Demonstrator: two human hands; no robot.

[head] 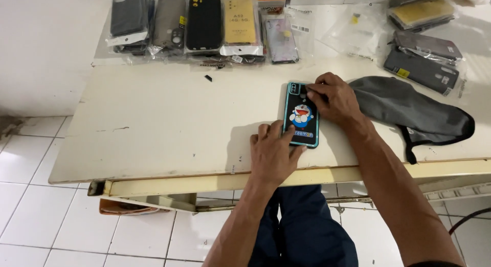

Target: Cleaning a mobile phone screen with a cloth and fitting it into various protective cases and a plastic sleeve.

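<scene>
Both hands flat | left fingers point(279, 135) press phone case point(301, 115) bottom | right fingers point(318, 90) top

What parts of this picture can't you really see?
- Head view: the top right corner of the phone case is covered by the right hand.
- Its bottom left edge sits under the left hand fingers.
- The packaged cases at the back are cut off by the top edge.
- The small black bit is too tiny to identify.

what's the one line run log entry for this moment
left hand: presses phone case bottom | right hand: fingers at its top | grey cloth: beside
</scene>
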